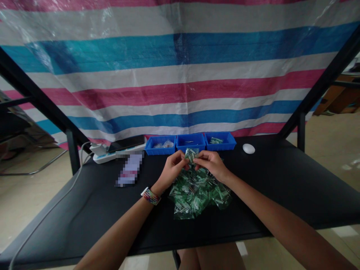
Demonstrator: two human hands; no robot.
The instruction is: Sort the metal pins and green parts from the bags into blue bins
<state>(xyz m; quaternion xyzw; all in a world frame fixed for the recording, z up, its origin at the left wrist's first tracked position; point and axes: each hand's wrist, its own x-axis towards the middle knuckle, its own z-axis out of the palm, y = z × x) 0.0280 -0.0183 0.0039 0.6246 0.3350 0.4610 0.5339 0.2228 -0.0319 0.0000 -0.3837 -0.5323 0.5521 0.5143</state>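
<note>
Both of my hands meet over the middle of the black table (281, 187). My left hand (172, 169) and my right hand (211, 163) pinch one small green-and-clear packet (191, 153) between their fingertips, each hand closed on one end. Below them lies a loose pile of several similar green packets (197, 195). A patterned band (151, 196) is on my left wrist.
Three blue trays (191, 143) stand in a row at the table's back edge, each holding a few small parts. A white round object (248, 149) lies to their right. A white power strip (102, 153), a dark phone (126, 143) and a blurred card (129, 169) are at back left. A striped tarp (180, 75) hangs behind.
</note>
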